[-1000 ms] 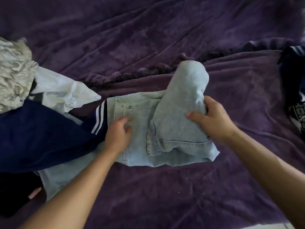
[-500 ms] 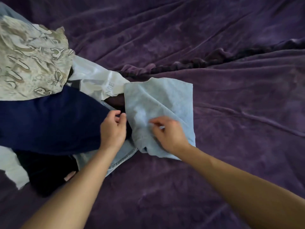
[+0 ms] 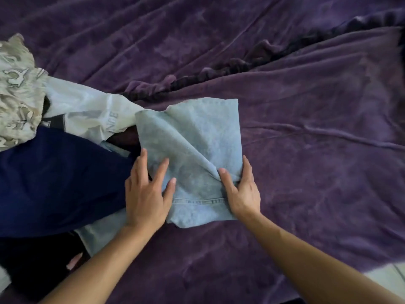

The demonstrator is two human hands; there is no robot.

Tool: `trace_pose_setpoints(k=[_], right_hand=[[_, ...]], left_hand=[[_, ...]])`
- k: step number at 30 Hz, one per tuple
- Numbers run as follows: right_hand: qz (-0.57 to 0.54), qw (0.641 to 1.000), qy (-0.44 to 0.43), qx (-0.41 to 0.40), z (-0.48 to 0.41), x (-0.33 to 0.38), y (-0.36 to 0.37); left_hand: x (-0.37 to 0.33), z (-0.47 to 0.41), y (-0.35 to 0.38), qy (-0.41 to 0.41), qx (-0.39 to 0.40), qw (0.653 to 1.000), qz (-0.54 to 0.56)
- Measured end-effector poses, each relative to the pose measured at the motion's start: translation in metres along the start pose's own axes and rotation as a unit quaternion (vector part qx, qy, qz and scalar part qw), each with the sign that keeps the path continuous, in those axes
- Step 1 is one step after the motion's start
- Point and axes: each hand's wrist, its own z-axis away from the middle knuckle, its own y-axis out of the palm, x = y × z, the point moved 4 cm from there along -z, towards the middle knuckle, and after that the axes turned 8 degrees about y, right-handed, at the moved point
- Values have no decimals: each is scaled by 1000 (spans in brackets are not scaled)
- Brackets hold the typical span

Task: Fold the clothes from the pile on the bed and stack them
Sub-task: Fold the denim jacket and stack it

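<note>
You are in a bedroom at home: a plush purple blanket spreads under and beyond your left hand and right hand, rumpled into a soft ridge farther out. Everyday laundry lies about: pale denim between your hands, and off your left hand a navy garment, a lettered white shirt and a beige patterned top. Back beside your right forearm, pale floor shows

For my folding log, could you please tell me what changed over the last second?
The right hand folded the jeans leftward over themselves, then shifted to pinch their right edge. The left hand moved onto their left edge, pressing flat. The pile of clothes and the blanket stayed put.
</note>
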Motion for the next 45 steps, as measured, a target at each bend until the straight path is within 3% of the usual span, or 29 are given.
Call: trace_pose_setpoints(k=[2,4,7,12,15,17,19,21,23,25,27,31,35,45], right_hand=[[-20,1000,11,1,0,-9,0],[-38,999,7,7,-4,-17,-2],[-24,999,-9,38,-4,-26,2],[-55,997,-24,52,-4,-23,0],[-54,997,-27,40,-2,-7,-16],[4,997,-68,23,5,6,-37],[87,987,-139,-2,16,13,-64],[168,960,-220,-37,27,11,-100],[237,928,-282,-48,35,0,-134],[283,907,-310,-34,41,-17,-168],[300,898,-322,-19,47,-39,-202],[259,936,-236,-8,49,-95,-274],[105,988,-112,16,37,-152,-351],[12,996,-87,-22,15,-227,-537]], left_hand=[[-22,9,-2,103,-12,994,19],[-26,26,23,181,90,979,-15],[1,48,66,179,208,957,-91],[4,35,53,159,282,943,-80],[-18,-12,7,186,212,959,-26],[-45,-51,-27,259,82,962,-35],[-77,-87,-51,297,56,951,-71],[-118,-115,-65,335,100,929,-121],[-161,-125,-60,370,193,892,-175],[-201,-119,-42,380,291,857,-192],[-241,-103,-27,365,348,850,-154],[-311,-76,-17,302,375,873,-73],[-378,-64,-12,274,390,878,-44],[-594,-105,-22,329,371,866,-65]])
